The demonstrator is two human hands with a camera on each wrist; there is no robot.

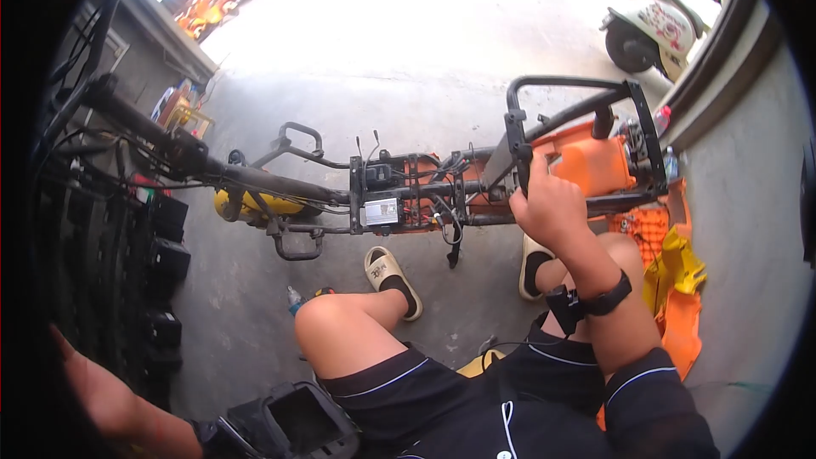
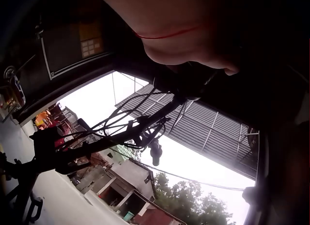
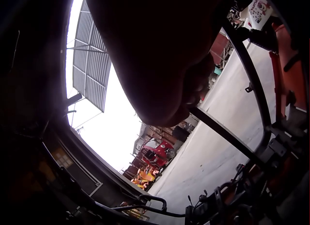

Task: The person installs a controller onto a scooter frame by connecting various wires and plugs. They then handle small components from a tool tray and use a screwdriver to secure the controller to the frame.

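A bare black scooter frame stretches across the head view, with cables and a silver box fixed at its middle. My right hand grips a dark bar at the frame's rear section, beside the raised rear loop. In the right wrist view its shadowed fingers curl at the end of a flat bar. My left hand is held away from the frame at the lower left, cut by the view's edge. In the left wrist view that hand is dark, its fingers hidden.
An orange panel lies under the frame's rear. Orange and yellow body pieces lie on the right. Black boxes line the left side. A white scooter stands outside. My sandalled feet are close to the frame.
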